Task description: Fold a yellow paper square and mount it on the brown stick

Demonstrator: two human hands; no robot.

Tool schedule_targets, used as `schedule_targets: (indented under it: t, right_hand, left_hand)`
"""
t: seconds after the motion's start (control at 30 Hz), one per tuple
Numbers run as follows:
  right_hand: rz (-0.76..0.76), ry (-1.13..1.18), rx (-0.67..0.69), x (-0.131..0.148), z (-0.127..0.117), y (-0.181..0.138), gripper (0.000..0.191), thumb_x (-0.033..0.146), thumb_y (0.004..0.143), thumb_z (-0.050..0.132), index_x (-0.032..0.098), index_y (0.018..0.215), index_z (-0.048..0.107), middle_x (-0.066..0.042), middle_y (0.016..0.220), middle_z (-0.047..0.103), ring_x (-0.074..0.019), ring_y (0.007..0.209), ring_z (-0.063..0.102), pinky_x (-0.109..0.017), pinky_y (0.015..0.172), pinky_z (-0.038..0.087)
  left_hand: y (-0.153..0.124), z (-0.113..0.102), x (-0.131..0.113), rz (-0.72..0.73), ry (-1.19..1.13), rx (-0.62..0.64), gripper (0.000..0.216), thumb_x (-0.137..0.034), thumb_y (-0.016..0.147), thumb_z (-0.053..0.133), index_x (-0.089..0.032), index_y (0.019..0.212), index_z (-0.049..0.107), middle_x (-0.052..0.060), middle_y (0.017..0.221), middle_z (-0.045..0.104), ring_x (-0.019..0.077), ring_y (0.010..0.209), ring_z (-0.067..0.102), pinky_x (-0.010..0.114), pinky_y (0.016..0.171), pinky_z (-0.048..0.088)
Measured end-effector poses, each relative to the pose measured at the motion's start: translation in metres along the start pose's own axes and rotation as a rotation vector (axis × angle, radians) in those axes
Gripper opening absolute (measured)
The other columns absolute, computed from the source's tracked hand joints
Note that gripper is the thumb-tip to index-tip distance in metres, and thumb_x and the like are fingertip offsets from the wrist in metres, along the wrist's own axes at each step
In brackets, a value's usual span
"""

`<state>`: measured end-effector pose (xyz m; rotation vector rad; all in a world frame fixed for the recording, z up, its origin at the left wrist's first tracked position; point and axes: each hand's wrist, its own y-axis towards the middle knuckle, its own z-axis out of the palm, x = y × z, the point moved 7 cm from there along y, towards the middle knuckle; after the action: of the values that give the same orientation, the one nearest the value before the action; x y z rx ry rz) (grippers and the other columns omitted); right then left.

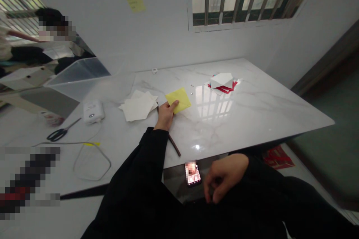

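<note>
My left hand (166,115) grips a small yellow envelope (179,99) by its near corner, thumb on top, just above the marble-patterned table (230,123). Left of it lies a loose pile of white paper pieces (139,107). A thin dark stick (174,145) runs on the table under my left wrist. My right hand (226,173) hangs over my lap with loosely bent fingers, thumb and forefinger apart, nothing seen in them. Beside it is a lit phone (192,173) on a dark surface below the table's edge.
Red and white folded papers (223,82) are stacked farther back, near two tiny shiny bits. To the left are black scissors (60,133), a white power bank (93,112), a grey cable (108,170) and a clear plastic divider (81,78). Another person (53,37) sits beyond it.
</note>
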<state>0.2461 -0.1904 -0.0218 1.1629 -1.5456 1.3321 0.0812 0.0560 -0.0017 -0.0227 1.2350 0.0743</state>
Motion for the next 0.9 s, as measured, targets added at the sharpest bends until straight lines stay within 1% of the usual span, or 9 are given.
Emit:
schedule_targets:
  t: [0.07, 0.13, 0.17, 0.27, 0.33, 0.43, 0.47, 0.6, 0.9]
  right_hand:
    - [-0.081, 0.063, -0.075, 0.042, -0.030, -0.023, 0.040, 0.044, 0.094, 0.073, 0.015, 0.120, 0.074, 0.004, 0.072, 0.059, -0.0090, 0.063, 0.054, -0.021, 0.060, 0.041]
    - [-0.133, 0.041, -0.309, 0.065, -0.077, -0.041, 0.036, 0.044, 0.096, 0.070, 0.014, 0.116, 0.074, 0.005, 0.070, 0.055, -0.0088, 0.062, 0.049, -0.022, 0.061, 0.039]
    - [-0.138, 0.012, -0.466, 0.067, -0.105, -0.048, 0.035, 0.044, 0.096, 0.069, 0.015, 0.115, 0.073, 0.005, 0.070, 0.053, -0.0089, 0.061, 0.046, -0.023, 0.060, 0.037]
    - [-0.092, -0.133, -0.941, 0.045, -0.188, -0.064, 0.031, 0.041, 0.095, 0.068, 0.017, 0.115, 0.071, 0.005, 0.069, 0.055, -0.0108, 0.060, 0.046, -0.025, 0.059, 0.036]
    - [0.031, -0.284, -1.232, 0.014, -0.233, -0.071, 0.025, 0.029, 0.087, 0.075, 0.016, 0.107, 0.071, 0.002, 0.074, 0.062, -0.0128, 0.066, 0.054, -0.027, 0.066, 0.040]
    - [0.204, -0.410, -1.548, -0.030, -0.276, -0.081, 0.024, 0.018, 0.079, 0.077, 0.014, 0.102, 0.069, -0.001, 0.079, 0.067, -0.0156, 0.073, 0.060, -0.029, 0.075, 0.044]
    - [0.214, -0.414, -1.608, -0.041, -0.285, -0.083, 0.025, 0.017, 0.078, 0.077, 0.014, 0.101, 0.068, -0.001, 0.079, 0.067, -0.0162, 0.075, 0.061, -0.029, 0.076, 0.044]
    - [0.215, -0.422, -1.657, -0.061, -0.304, -0.083, 0.030, 0.018, 0.078, 0.078, 0.013, 0.106, 0.068, -0.001, 0.079, 0.068, -0.0172, 0.076, 0.064, -0.029, 0.078, 0.047]
    - [0.360, -0.534, -1.711, -0.058, -0.335, -0.059, 0.033, 0.023, 0.086, 0.072, 0.009, 0.116, 0.076, -0.010, 0.093, 0.076, -0.0222, 0.089, 0.067, -0.037, 0.095, 0.050]
  left_hand:
    - [0.001, -0.002, 0.002, 0.008, 0.013, -0.002, 0.040, -0.034, 0.064, 0.094, -0.011, 0.093, 0.078, 0.016, 0.107, 0.080, 0.0347, 0.121, 0.070, 0.046, 0.104, 0.056]
    - [0.002, -0.004, 0.004, 0.021, 0.035, 0.001, 0.041, -0.035, 0.064, 0.094, -0.011, 0.093, 0.078, 0.016, 0.106, 0.081, 0.0342, 0.117, 0.071, 0.045, 0.103, 0.056]
    - [0.003, -0.005, 0.005, 0.029, 0.050, 0.005, 0.041, -0.036, 0.064, 0.094, -0.012, 0.093, 0.079, 0.015, 0.105, 0.081, 0.0338, 0.115, 0.072, 0.045, 0.103, 0.056]
    - [0.004, -0.007, 0.008, 0.036, 0.086, 0.019, 0.042, -0.039, 0.065, 0.093, -0.013, 0.096, 0.079, 0.014, 0.104, 0.081, 0.0328, 0.110, 0.074, 0.044, 0.100, 0.057]
    - [0.005, -0.008, 0.010, 0.026, 0.099, 0.014, 0.043, -0.039, 0.066, 0.092, -0.012, 0.098, 0.080, 0.015, 0.105, 0.081, 0.0320, 0.108, 0.074, 0.043, 0.099, 0.057]
    - [0.003, -0.010, 0.010, 0.020, 0.114, 0.000, 0.043, -0.039, 0.067, 0.091, -0.012, 0.098, 0.080, 0.014, 0.107, 0.081, 0.0309, 0.106, 0.075, 0.042, 0.098, 0.057]
    - [0.003, -0.010, 0.009, 0.021, 0.116, -0.004, 0.042, -0.039, 0.068, 0.091, -0.012, 0.098, 0.080, 0.014, 0.107, 0.081, 0.0307, 0.106, 0.075, 0.041, 0.099, 0.056]
    - [0.000, -0.010, 0.008, 0.009, 0.110, -0.005, 0.044, -0.041, 0.068, 0.092, -0.012, 0.099, 0.080, 0.015, 0.108, 0.081, 0.0310, 0.106, 0.074, 0.041, 0.098, 0.056]
    - [-0.003, -0.007, 0.005, 0.023, 0.126, -0.004, 0.046, -0.046, 0.068, 0.091, -0.013, 0.098, 0.080, 0.016, 0.106, 0.081, 0.0338, 0.108, 0.074, 0.045, 0.098, 0.057]
